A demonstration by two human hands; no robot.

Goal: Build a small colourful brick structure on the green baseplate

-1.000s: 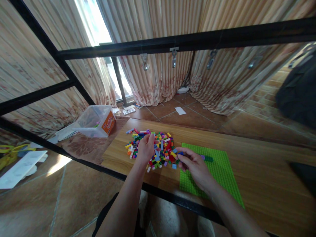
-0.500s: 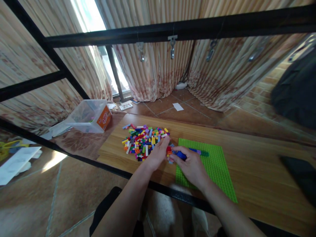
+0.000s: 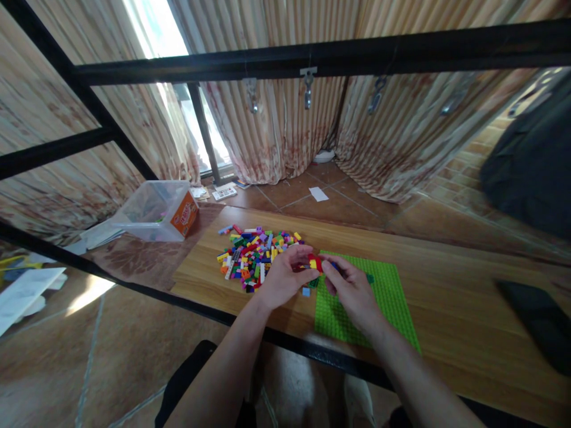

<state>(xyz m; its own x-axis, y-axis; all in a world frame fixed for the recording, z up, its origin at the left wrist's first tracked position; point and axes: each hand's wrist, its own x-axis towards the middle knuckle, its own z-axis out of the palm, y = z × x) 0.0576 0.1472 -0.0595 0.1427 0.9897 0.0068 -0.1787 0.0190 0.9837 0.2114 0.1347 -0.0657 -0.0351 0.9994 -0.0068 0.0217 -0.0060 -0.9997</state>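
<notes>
A heap of small coloured bricks (image 3: 252, 252) lies on the wooden table (image 3: 446, 279). To its right lies a green baseplate (image 3: 383, 303). My left hand (image 3: 283, 276) and my right hand (image 3: 350, 288) meet at the plate's near-left corner. Both pinch a short row of joined bricks (image 3: 314, 263), red and yellow at the left end, blue under my right fingers. A loose blue brick (image 3: 306, 291) lies on the table just below my left hand. A dark green piece (image 3: 370, 278) shows on the plate beyond my right hand.
A clear plastic box (image 3: 154, 209) with an orange carton stands at the table's far left on a brown mat. Black frame bars (image 3: 312, 56) cross overhead and along the near edge. A dark object (image 3: 542, 321) lies at the right. Papers lie on the tiled floor.
My left hand left the brick heap and moved right to meet my right hand. Both now grip the brick row, which has a red and yellow end. The camera shifted slightly.
</notes>
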